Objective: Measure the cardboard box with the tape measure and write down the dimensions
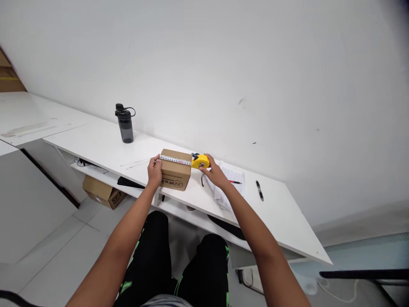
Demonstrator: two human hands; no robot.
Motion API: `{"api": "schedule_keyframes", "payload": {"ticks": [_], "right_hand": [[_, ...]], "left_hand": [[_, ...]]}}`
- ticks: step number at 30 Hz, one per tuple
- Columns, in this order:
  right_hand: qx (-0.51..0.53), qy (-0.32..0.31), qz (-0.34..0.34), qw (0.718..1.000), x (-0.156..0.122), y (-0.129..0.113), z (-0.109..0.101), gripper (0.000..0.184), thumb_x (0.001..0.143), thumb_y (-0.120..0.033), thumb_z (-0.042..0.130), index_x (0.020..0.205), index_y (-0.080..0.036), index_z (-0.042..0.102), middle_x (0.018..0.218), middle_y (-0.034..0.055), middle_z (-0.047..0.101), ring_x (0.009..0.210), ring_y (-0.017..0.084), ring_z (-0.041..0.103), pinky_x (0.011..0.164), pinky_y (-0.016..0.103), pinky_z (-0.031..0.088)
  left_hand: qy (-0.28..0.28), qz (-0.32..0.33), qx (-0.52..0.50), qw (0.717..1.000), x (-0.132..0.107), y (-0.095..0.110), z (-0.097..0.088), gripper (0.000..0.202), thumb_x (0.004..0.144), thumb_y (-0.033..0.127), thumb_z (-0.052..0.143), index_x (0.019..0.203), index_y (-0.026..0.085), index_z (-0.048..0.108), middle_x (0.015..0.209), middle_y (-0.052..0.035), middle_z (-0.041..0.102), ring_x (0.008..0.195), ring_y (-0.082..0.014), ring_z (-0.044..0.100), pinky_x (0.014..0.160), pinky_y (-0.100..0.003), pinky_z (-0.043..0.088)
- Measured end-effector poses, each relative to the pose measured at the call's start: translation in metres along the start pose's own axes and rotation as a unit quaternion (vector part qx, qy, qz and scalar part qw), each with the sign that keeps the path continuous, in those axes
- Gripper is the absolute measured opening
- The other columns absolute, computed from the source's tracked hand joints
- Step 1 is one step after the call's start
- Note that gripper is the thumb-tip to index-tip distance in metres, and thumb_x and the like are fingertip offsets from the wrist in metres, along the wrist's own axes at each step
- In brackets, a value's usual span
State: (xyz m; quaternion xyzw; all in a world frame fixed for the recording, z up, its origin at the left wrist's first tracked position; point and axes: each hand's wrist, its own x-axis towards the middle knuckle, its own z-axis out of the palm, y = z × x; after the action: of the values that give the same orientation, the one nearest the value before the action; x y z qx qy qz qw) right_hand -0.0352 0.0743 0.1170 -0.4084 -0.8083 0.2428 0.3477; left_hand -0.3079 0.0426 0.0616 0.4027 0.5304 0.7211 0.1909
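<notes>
A small brown cardboard box (pixel 174 171) with dark printing on its front rests on the white desk. Across its top lies the pulled-out blade of a yellow tape measure (pixel 200 161). At the box's left edge, my left hand (pixel 154 170) pinches the blade's end against the corner, fingers closed. My right hand (pixel 213 169) grips the yellow case just past the box's right edge, thumb in front and fingers behind. The case's wrist strap hangs down beside the box.
A black shaker bottle (pixel 125 124) stands upright behind and left of the box. Papers (pixel 230 183) with a red-and-black pen (pixel 235 182) lie beneath my right forearm. Farther right is a black pen (pixel 259 190). Another cardboard box (pixel 102 192) sits on the floor under the desk (pixel 287 217).
</notes>
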Motion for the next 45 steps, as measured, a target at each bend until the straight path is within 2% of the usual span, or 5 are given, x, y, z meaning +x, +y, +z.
{"api": "schedule_keyframes", "payload": {"ticks": [17, 25, 32, 37, 45], "right_hand": [[-0.066, 0.123, -0.01, 0.99, -0.073, -0.042, 0.04, 0.041, 0.09, -0.028, 0.049, 0.13, -0.024, 0.043, 0.144, 0.0118, 0.05, 0.131, 0.027, 0.051, 0.105, 0.045, 0.045], [0.251, 0.363, 0.134, 0.887, -0.171, -0.016, 0.075, 0.057, 0.078, -0.046, 0.071, 0.116, -0.028, 0.032, 0.107, 0.0077, 0.062, 0.094, 0.023, 0.067, 0.074, 0.038, 0.058], [0.371, 0.34, 0.154, 0.85, -0.197, -0.029, 0.085, 0.058, 0.084, -0.064, 0.058, 0.124, -0.03, 0.034, 0.098, 0.0037, 0.063, 0.064, 0.017, 0.067, 0.052, 0.032, 0.055], [0.238, 0.167, 0.087, 0.953, -0.193, 0.015, 0.025, 0.08, 0.088, -0.079, 0.011, 0.119, -0.022, 0.059, 0.092, 0.0082, 0.07, 0.072, 0.021, 0.067, 0.07, 0.038, 0.056], [-0.272, 0.028, 0.261, 0.926, -0.078, 0.12, -0.101, 0.045, 0.097, -0.023, 0.039, 0.141, -0.014, 0.043, 0.106, 0.0192, 0.07, 0.093, 0.026, 0.066, 0.078, 0.035, 0.046]], "left_hand": [[-0.014, -0.009, 0.046, 0.999, 0.001, 0.022, 0.006, 0.043, 0.091, 0.034, 0.049, 0.132, 0.02, 0.052, 0.127, -0.0111, 0.061, 0.117, -0.0233, 0.057, 0.106, -0.038, 0.042], [0.061, 0.256, 0.175, 0.949, -0.034, 0.069, 0.012, 0.045, 0.091, 0.033, 0.052, 0.132, 0.016, 0.049, 0.145, -0.0138, 0.045, 0.142, -0.0288, 0.029, 0.121, -0.049, 0.016], [-0.402, 0.017, -0.035, 0.915, -0.165, 0.075, 0.061, 0.065, 0.083, 0.069, 0.05, 0.127, 0.023, 0.053, 0.132, -0.0138, 0.059, 0.117, -0.0281, 0.06, 0.093, -0.041, 0.053], [-0.466, -0.095, -0.032, 0.879, -0.181, 0.07, 0.085, 0.05, 0.079, 0.063, 0.059, 0.106, 0.021, 0.063, 0.106, -0.0097, 0.071, 0.083, -0.0223, 0.068, 0.071, -0.037, 0.058], [-0.576, 0.243, 0.259, 0.736, -0.206, 0.067, 0.156, 0.028, 0.071, 0.045, 0.073, 0.077, 0.02, 0.064, 0.143, -0.013, 0.054, 0.143, -0.0385, 0.033, 0.116, -0.063, 0.02]]}}
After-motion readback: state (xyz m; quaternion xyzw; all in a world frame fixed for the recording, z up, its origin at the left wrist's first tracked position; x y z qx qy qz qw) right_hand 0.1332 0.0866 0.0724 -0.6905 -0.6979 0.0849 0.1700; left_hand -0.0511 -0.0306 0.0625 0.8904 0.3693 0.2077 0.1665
